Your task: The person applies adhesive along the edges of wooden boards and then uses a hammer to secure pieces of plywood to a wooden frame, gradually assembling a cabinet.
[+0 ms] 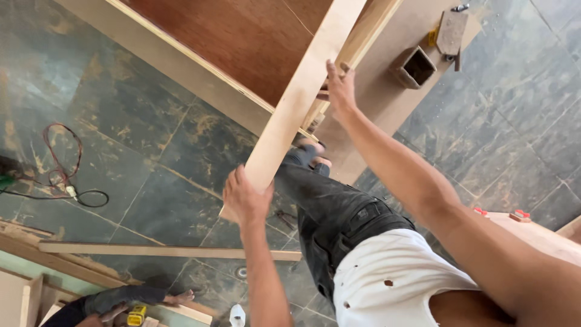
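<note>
I hold a long pale wooden board (296, 97) that slants from the lower middle up to the top right. My left hand (245, 197) grips its near end. My right hand (340, 88) is closed on its edge farther up, beside a second pale strip (363, 36). Under the board lies a large reddish-brown plywood panel (242, 36) with a light edge. My dark trousers (333, 206) and white shirt (393, 278) show below, with one foot (311, 151) on the floor.
Dark green tiled floor (151, 151). A brown sheet (387, 97) carries a small open wooden box (416, 66) and a hand tool (451, 33). Red and black cables (63, 175) lie at left. A long wooden strip (163, 250) lies below. Another person's foot (175, 298) is at bottom left.
</note>
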